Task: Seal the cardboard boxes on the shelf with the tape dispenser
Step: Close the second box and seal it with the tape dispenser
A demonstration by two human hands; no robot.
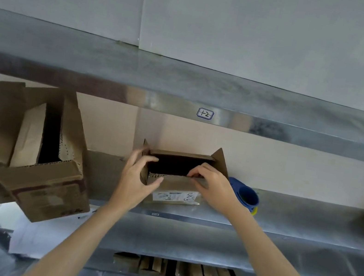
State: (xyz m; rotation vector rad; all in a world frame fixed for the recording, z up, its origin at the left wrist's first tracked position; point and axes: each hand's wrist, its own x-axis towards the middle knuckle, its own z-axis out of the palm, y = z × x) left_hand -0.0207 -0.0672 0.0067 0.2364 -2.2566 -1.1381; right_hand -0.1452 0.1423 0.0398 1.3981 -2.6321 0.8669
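**Flaps Up, Tape Not Yet Laid**

A small cardboard box [174,191] is held on the steel shelf [302,220], its top open and no tape seen across it. Its left corner is gripped by the left hand [137,178], fingers curled round the side flap. The near flap's edge is pinched by the right hand [212,187]. The blue tape dispenser [247,198] lies untouched just beside the box, behind the right wrist. Two larger cartons [46,182] at left also stand open. Sealing is judged barely begun: flaps remain to be folded and taped.
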